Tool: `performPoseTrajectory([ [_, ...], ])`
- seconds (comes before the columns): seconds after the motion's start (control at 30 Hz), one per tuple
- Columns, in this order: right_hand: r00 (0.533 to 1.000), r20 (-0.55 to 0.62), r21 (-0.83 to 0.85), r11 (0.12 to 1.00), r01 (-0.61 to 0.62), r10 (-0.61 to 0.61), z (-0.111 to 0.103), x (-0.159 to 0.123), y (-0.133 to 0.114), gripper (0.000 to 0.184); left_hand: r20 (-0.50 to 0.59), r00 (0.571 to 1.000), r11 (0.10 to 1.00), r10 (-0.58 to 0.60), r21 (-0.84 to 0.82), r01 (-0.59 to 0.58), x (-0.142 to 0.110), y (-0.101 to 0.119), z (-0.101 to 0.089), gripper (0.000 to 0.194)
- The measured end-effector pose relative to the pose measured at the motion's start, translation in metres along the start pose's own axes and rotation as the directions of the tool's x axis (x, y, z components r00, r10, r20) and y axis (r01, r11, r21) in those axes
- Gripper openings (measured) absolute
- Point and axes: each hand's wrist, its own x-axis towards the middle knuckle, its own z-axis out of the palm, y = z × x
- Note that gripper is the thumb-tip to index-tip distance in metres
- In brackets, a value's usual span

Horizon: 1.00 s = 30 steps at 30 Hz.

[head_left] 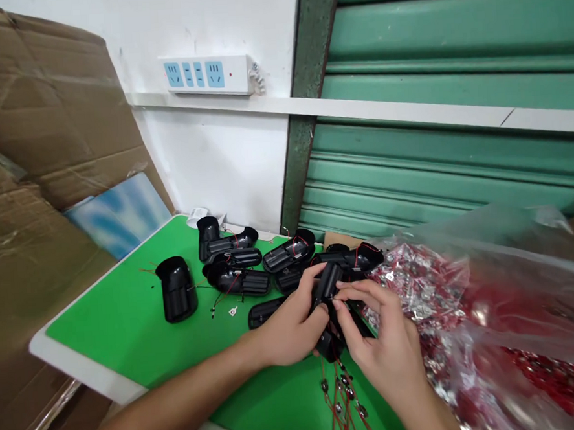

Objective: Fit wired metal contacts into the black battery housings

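Black, rounded plastic housing point(330, 280), right of centre in the frame, is clamped in our left hand point(296, 325); our right hand point(387, 332) brings fingertips close together, grip unclear. Tugging could snag the thin red wires point(344, 414) below.

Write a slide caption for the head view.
Both hands work at a black casing over a green tabletop, with similar casings lying nearby.

The left hand point(294, 328) covers part of the black case point(330, 280); any detail at the fingertips of the right hand point(389, 338) is too small to tell. Picture edges crop the red wires point(347, 422), plastic bag point(520, 291) and cardboard point(42, 107).
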Motion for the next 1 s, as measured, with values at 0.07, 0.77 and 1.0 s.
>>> performPoseTrajectory([
  [0.07,1.0,-0.014,0.0,1.0,-0.003,0.003,0.001,-0.002,0.0,0.035,0.009,1.0,1.0,-0.015,0.011,0.015,0.0,-0.001,0.0,0.063],
  [0.77,0.971,-0.057,-0.164,0.961,0.221,-0.233,0.003,0.002,-0.01,0.025,0.019,0.975,0.944,0.222,0.246,-0.22,-0.003,-0.007,-0.001,0.062],
  [1.0,0.96,0.032,-0.164,0.946,0.279,-0.278,-0.002,0.002,-0.011,0.024,0.065,0.977,0.904,0.202,0.373,-0.212,-0.005,-0.008,-0.001,0.067],
])
